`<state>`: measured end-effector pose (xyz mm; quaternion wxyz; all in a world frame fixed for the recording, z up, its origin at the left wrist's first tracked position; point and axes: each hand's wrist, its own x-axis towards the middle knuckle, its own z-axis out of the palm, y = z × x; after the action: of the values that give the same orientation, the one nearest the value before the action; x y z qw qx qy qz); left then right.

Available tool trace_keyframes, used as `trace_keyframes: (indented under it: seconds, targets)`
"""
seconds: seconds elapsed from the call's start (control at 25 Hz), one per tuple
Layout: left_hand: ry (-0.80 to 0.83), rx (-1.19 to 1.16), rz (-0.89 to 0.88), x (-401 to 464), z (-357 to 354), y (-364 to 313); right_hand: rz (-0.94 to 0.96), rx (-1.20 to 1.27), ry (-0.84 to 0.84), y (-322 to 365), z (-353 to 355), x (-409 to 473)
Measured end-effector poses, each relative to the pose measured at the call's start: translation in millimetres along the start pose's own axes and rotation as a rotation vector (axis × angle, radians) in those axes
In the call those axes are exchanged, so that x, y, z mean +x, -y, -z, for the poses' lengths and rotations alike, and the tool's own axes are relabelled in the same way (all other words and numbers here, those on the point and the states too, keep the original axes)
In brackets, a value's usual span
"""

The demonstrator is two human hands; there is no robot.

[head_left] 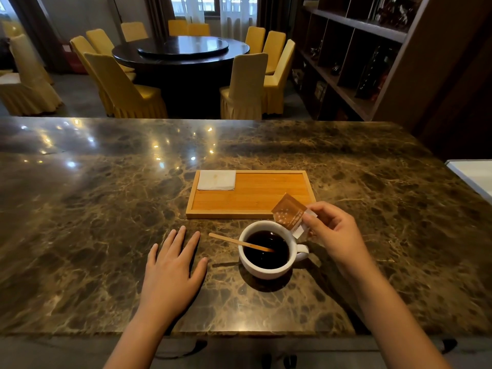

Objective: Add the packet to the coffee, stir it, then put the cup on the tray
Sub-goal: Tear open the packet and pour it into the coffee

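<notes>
Packet (288, 211), light and floppy, is pinched at its right edge by the right hand (334, 233) over the cup (267, 249); the left hand (173, 265) lies open and flat, holding nothing, on the desk (80, 209).

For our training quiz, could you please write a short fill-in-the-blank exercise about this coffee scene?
1. The right hand holds the brown packet above the white ____.
2. The wooden stir stick rests with one end in the ____.
3. The folded napkin lies in a far corner of the wooden ____.
4. The left hand lies ____ on the marble counter.

Missing words: cup; coffee; tray; flat
</notes>
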<state>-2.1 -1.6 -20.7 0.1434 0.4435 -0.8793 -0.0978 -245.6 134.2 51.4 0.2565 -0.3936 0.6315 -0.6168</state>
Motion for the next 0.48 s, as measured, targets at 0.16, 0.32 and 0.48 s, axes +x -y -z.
trace_keyframes:
  seconds: [0.16, 0.32, 0.48]
  targets:
    - [0.003, 0.001, 0.000, -0.4, 0.5, 0.4, -0.059, 0.186, -0.079, -5.8, 0.5, 8.0]
    - [-0.005, -0.003, 0.000, -0.4, 0.2, 0.3, -0.163, 0.320, -0.168, -7.4, 7.1, 22.7]
    - [0.000, 0.000, 0.000, 0.1, -0.5, 0.3, -0.232, 0.195, -0.311, -19.4, 18.7, 48.7]
